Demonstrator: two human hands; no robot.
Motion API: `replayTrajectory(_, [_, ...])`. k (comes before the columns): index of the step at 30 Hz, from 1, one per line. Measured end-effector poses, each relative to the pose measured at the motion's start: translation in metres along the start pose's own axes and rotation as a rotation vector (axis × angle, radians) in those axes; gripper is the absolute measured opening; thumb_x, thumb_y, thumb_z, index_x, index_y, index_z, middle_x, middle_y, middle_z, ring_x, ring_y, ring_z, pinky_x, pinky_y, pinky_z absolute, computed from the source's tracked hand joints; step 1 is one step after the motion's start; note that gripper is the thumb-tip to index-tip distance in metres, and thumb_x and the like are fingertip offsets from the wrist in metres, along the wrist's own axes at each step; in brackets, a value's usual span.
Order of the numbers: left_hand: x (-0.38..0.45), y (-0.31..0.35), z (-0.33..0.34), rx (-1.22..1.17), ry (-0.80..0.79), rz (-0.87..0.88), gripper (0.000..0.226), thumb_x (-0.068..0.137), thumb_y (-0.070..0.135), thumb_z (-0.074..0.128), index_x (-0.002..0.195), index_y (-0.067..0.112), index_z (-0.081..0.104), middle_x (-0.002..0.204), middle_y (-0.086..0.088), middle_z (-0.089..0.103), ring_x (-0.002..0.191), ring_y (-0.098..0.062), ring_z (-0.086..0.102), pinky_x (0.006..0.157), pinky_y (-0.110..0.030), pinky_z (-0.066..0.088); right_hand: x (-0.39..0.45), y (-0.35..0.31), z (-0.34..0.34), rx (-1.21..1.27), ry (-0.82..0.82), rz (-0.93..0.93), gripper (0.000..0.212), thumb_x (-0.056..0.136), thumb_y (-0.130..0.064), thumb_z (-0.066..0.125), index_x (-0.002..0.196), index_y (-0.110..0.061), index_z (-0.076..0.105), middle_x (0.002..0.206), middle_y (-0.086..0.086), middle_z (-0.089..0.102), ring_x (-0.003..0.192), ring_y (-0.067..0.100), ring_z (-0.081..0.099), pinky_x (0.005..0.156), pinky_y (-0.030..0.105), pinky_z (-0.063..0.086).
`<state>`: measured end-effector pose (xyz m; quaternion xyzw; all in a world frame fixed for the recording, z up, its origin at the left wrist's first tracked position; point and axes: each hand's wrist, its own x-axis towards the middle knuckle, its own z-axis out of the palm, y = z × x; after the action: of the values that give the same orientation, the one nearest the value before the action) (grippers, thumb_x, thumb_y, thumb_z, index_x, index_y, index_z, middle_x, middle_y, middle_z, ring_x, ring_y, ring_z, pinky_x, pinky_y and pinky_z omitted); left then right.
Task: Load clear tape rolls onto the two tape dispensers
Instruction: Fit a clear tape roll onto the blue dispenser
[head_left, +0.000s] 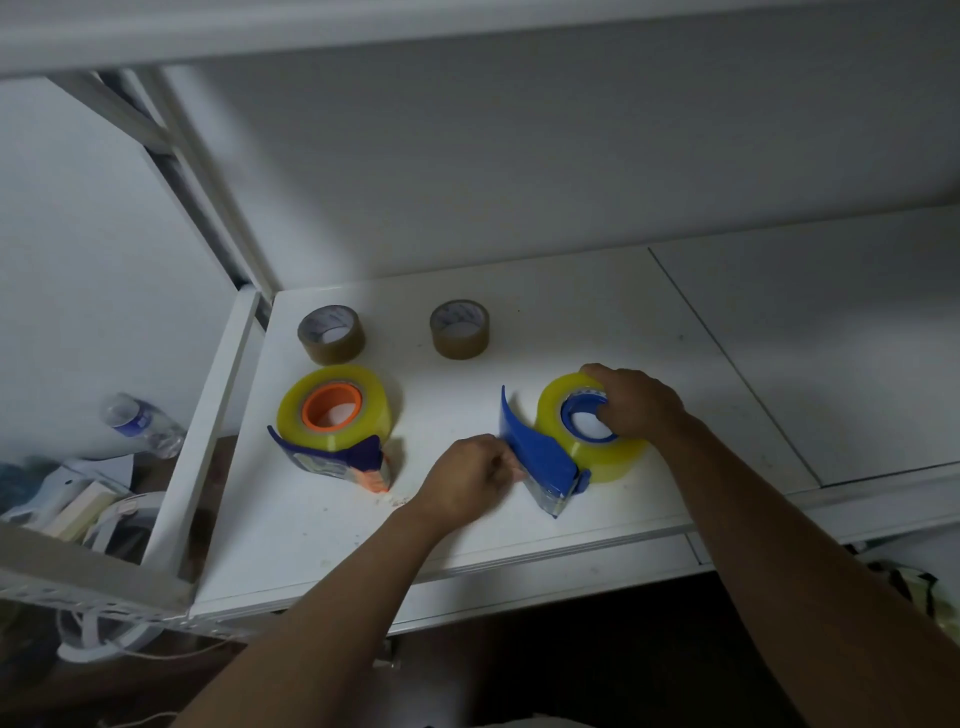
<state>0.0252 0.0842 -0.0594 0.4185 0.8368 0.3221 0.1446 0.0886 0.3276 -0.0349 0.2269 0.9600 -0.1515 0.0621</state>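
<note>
On white desk: right hand grips clear tape roll; left hand pinches blue dispenser.

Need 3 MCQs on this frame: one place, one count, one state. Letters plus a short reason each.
1. Where do the brown rolls sit?
A. behind the dispensers
B. on the floor
C. in the hands

2. How many clear rolls show?
A. one
B. two
C. four

3. What does the right hand do?
A. hangs idle
B. grips the clear roll on the blue dispenser
C. holds a bottle

Key:
1 A: both stand at the far side of the table.
2 B: one per dispenser, the other on the orange-hub dispenser.
3 B: fingers curl over its rim and hub.
</note>
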Motion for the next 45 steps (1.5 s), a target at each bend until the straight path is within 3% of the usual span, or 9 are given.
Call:
replayTrajectory(7, [0.000,0.002,0.006,-0.099,0.028,-0.206,0.006,0.089,0.015,0.063,0.089,0.009,0.065,0.090,-0.004,0.070,0.084,-0.021,0.063,0.079,-0.029,0.049,-0.005,-0.003,0.001,-0.006,0.028,0.014,0.063,0.091,-0.021,0.055,0.148,-0.028,0.029,0.131,0.011,0.054,0.114,0.032,0.054,0.086,0.039,0.047])
replayTrajectory(14, [-0.001,0.019,0.019,-0.214,0.231,-0.421,0.009,0.093,0.017,0.055,0.100,0.016,0.049,0.092,0.002,0.058,0.078,-0.013,0.053,0.056,-0.010,0.036,-0.009,-0.008,0.001,0.067,0.095,0.115,0.051,0.086,-0.021,0.060,0.134,-0.016,0.044,0.113,0.013,0.062,0.095,0.034,0.060,0.070,0.034,0.045])
replayTrajectory(20, [0.008,0.036,0.020,-0.649,0.373,-0.512,0.016,0.100,0.024,0.041,0.100,0.011,0.051,0.099,-0.006,0.058,0.086,-0.016,0.055,0.067,-0.017,0.045,-0.018,-0.006,-0.004,0.268,0.166,0.173,0.035,0.078,-0.027,0.067,0.110,-0.015,0.060,0.105,0.012,0.066,0.091,0.035,0.060,0.072,0.033,0.046])
replayTrajectory(24, [0.020,0.042,0.005,-1.112,0.291,-0.603,0.052,0.085,0.056,0.049,0.114,0.013,0.053,0.111,-0.018,0.062,0.088,-0.027,0.064,0.074,-0.039,0.055,-0.023,-0.021,-0.013,0.491,0.278,0.182,0.034,0.077,-0.023,0.069,0.109,-0.018,0.061,0.093,0.004,0.063,0.089,0.028,0.059,0.072,0.029,0.044])
replayTrajectory(32, [0.031,0.040,-0.023,-1.265,0.293,-0.562,0.043,0.089,0.051,0.052,0.095,0.009,0.059,0.076,-0.010,0.061,0.061,-0.020,0.063,0.053,-0.028,0.052,-0.018,-0.035,-0.037,0.539,0.290,0.059,0.048,0.076,-0.022,0.069,0.122,-0.021,0.055,0.104,0.006,0.061,0.091,0.024,0.057,0.077,0.032,0.047])
replayTrajectory(35, [0.030,0.038,-0.023,-1.258,0.258,-0.569,0.054,0.078,0.056,0.055,0.110,0.014,0.058,0.091,-0.015,0.061,0.078,-0.029,0.062,0.065,-0.037,0.052,-0.018,-0.045,-0.044,0.540,0.272,-0.012,0.052,0.076,-0.019,0.069,0.126,-0.023,0.055,0.104,0.003,0.054,0.089,0.019,0.054,0.074,0.026,0.041])
replayTrajectory(38, [0.023,0.037,-0.025,-1.438,0.222,-0.555,0.042,0.093,0.050,0.045,0.098,0.013,0.064,0.081,-0.011,0.065,0.068,-0.025,0.064,0.059,-0.032,0.054,-0.019,-0.051,-0.055,0.832,0.214,-0.043,0.046,0.078,-0.011,0.070,0.120,-0.025,0.059,0.099,-0.002,0.062,0.089,0.017,0.062,0.069,0.021,0.046])
replayTrajectory(42, [0.020,0.028,-0.027,-1.648,0.261,-0.514,0.063,0.094,0.060,0.039,0.131,0.013,0.059,0.127,-0.019,0.062,0.118,-0.040,0.056,0.105,-0.057,0.040,-0.029,-0.062,-0.053,1.329,0.135,-0.056,0.055,0.071,-0.019,0.075,0.122,-0.024,0.056,0.118,0.003,0.063,0.110,0.021,0.061,0.091,0.032,0.049])
replayTrajectory(45, [0.020,0.030,-0.027,-1.644,0.295,-0.512,0.065,0.094,0.063,0.036,0.131,0.016,0.060,0.128,-0.017,0.063,0.124,-0.036,0.055,0.109,-0.053,0.038,-0.034,-0.076,-0.041,1.331,0.133,-0.105,0.070,0.066,-0.025,0.075,0.131,-0.028,0.050,0.118,-0.003,0.064,0.108,0.014,0.063,0.090,0.033,0.052])
